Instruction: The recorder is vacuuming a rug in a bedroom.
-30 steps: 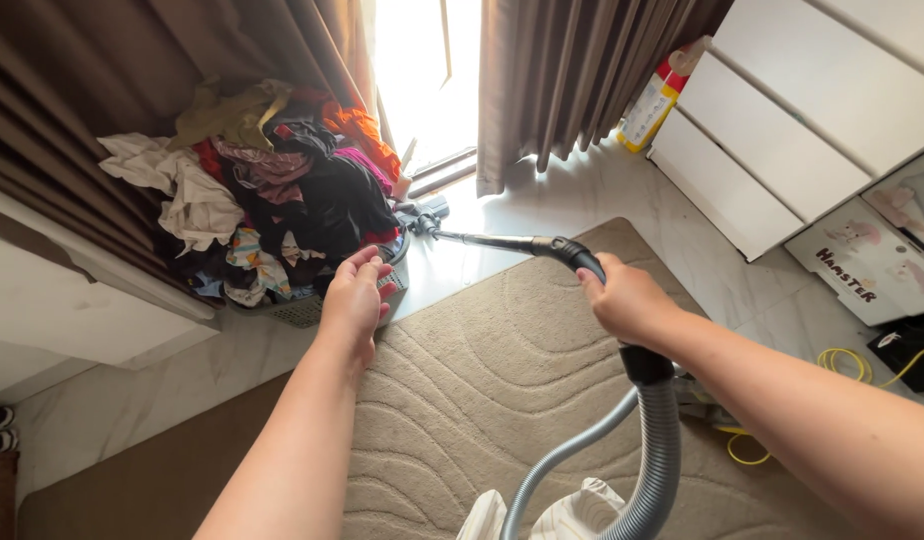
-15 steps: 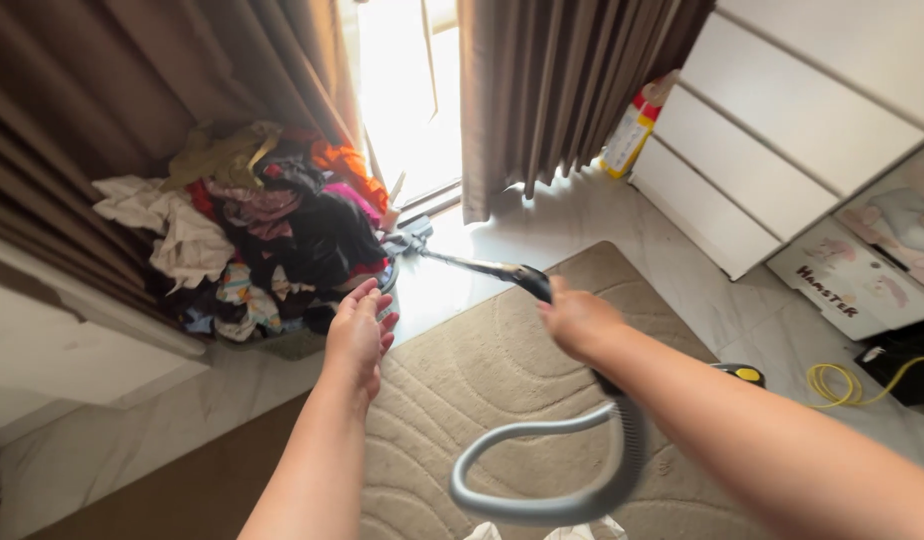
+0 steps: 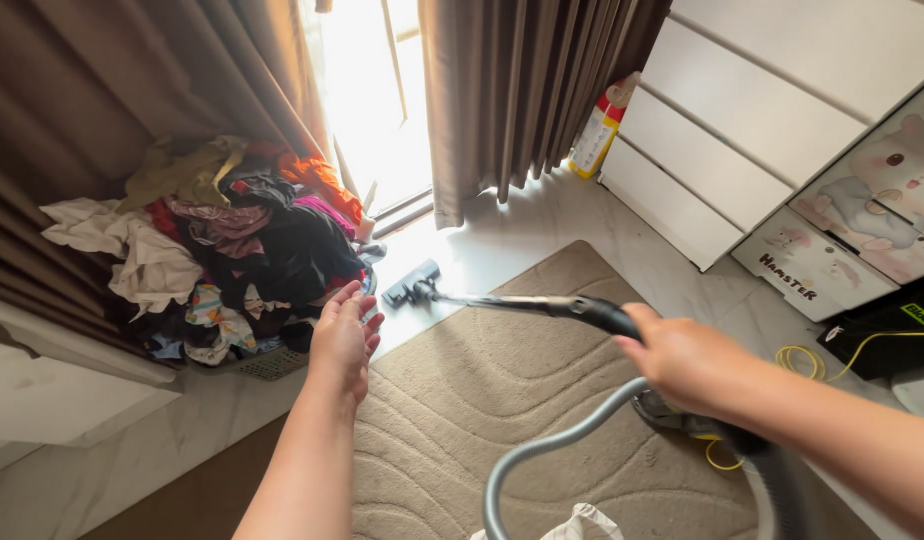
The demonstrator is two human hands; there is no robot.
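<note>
My right hand (image 3: 687, 368) grips the black handle of a vacuum cleaner wand (image 3: 522, 302). The metal wand runs left to a dark floor nozzle (image 3: 412, 287) resting on the pale floor beside the rug. A grey ribbed hose (image 3: 552, 450) loops down from the handle. My left hand (image 3: 342, 338) is stretched forward with fingers apart, holding nothing, near the edge of a laundry basket (image 3: 267, 362) piled high with mixed clothes (image 3: 222, 240).
A beige patterned rug (image 3: 502, 410) covers the floor below my arms. Brown curtains (image 3: 512, 90) frame a bright window. White drawers (image 3: 742, 130) stand at right with a cartoon-printed box (image 3: 862, 225), a yellow cable (image 3: 812, 358) and a bottle (image 3: 597, 125).
The nozzle has pulled back from beside the basket toward the rug. My right hand has drawn the handle nearer and to the right. My left hand stays outstretched.
</note>
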